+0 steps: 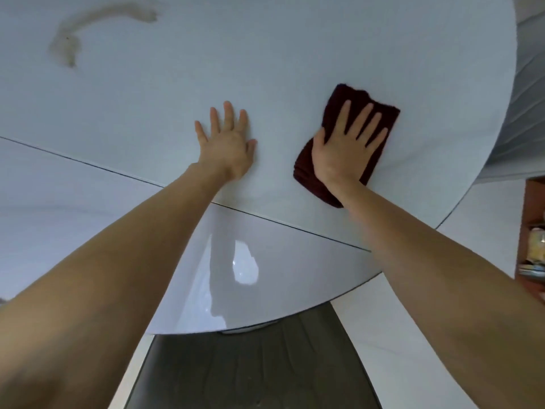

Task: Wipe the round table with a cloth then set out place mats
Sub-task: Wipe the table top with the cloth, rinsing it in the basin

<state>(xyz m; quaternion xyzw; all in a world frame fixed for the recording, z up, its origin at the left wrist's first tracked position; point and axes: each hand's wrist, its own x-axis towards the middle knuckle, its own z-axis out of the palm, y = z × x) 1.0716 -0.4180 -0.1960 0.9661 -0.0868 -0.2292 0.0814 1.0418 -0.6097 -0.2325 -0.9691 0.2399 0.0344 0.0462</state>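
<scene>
Both forearms reach over the table's [295,54] near edge. Right hand [345,146], fingers spread flat, presses the cloth [380,113] near the right edge. Left hand [228,143] rests flat, spread. Smear [66,47] remains at far left; wiping appears unfinished, and no mats are in view.

round table [265,69] fills the upper view. right hand [345,149] lies flat on cloth [380,119], cloth on the table's right part, near the right rim. left hand [230,146] flat on bare tabletop just left of the cloth, apart from it. smear [67,45] on the far left of the top, well apart from both hands. seam [88,165] crosses the top nearer than the hands. chair seat [253,364] below the near edge. shelf [535,231] off the right.
</scene>
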